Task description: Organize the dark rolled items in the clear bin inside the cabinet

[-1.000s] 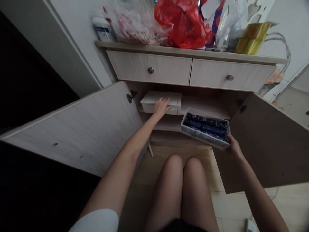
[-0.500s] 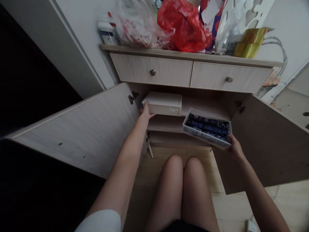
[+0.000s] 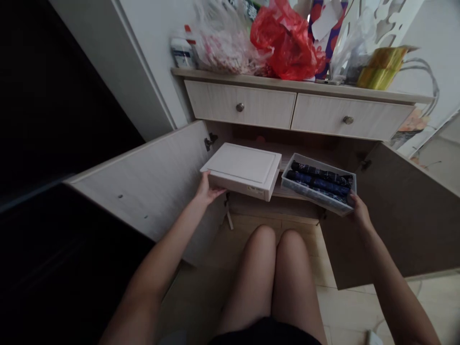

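My left hand [image 3: 207, 188] grips the near left corner of a flat white lidded box [image 3: 244, 164], thumb on top and fingers beneath. The box juts out from the cabinet's upper shelf. In my right hand [image 3: 359, 211] is the right end of a clear plastic bin [image 3: 305, 195], held slightly tilted in front of the shelf. Several folded umbrellas [image 3: 316, 183], dark blue and black plaid, lie side by side in the bin. The fingers under both containers are partly hidden.
Both cabinet doors stand wide, the left door [image 3: 154, 182] and the right door [image 3: 395, 220]. Two closed drawers [image 3: 240, 98] sit above the shelves. On top are a red plastic bag [image 3: 287, 43], a clear bag [image 3: 226, 43], a white bottle [image 3: 182, 52] and a gold package [image 3: 383, 67].
The white box has come out of the shelf toward me with my left hand on its corner. My right hand still holds the bin of umbrellas, and the view has shifted slightly.
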{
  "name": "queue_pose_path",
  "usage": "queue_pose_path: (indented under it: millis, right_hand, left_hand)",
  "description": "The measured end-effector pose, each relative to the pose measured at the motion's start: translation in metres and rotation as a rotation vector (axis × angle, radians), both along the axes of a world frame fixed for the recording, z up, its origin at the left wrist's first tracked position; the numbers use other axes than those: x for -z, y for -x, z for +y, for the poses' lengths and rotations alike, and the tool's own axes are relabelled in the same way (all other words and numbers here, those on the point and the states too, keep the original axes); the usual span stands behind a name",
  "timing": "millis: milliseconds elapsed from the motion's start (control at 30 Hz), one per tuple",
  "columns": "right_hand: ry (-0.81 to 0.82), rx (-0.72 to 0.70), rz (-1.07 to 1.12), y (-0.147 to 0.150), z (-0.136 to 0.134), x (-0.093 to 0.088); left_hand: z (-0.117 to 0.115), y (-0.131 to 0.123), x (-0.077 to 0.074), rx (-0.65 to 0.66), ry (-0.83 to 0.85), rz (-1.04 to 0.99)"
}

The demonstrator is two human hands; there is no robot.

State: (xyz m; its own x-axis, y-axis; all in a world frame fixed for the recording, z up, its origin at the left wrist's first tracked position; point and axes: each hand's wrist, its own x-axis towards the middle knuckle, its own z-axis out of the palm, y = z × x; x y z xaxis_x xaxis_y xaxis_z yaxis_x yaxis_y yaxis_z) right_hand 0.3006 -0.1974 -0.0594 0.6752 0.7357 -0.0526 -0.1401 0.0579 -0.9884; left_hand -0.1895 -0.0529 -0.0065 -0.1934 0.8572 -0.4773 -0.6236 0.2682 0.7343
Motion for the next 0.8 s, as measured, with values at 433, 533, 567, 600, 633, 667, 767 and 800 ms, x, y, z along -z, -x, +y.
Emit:
queue_pose_path:
  millis: [433,533,567,600,633,667,767,800]
  right_hand:
    - [0.140,-0.114,0.023,0.036,0.002,-0.026]
    - [0.123,-0.107,0.025,0.039,0.004,-0.027]
    - [0.119,-0.110,0.024,0.039,0.004,-0.028]
    - [0.119,-0.118,0.026,0.039,0.005,-0.028]
    - [0.122,-0.128,0.028,0.039,0.005,-0.029]
    - [0.124,-0.140,0.029,0.039,0.005,-0.029]
    - [0.107,-0.173,0.029,0.037,0.006,-0.030]
    - [0.102,-0.182,0.033,0.037,0.006,-0.029]
  left_hand:
    - [-0.033,0.004,0.012,-0.055,0.005,0.063]
    - [-0.037,0.005,0.016,-0.061,0.010,0.086]
    - [-0.038,0.004,0.017,-0.066,0.013,0.094]
    - [-0.039,0.003,0.019,-0.070,0.016,0.098]
    - [-0.040,0.002,0.020,-0.070,0.019,0.098]
    - [-0.040,0.001,0.021,-0.068,0.021,0.093]
    - [-0.040,-0.001,0.024,-0.068,0.029,0.053]
    - [-0.040,-0.002,0.024,-0.070,0.033,0.036]
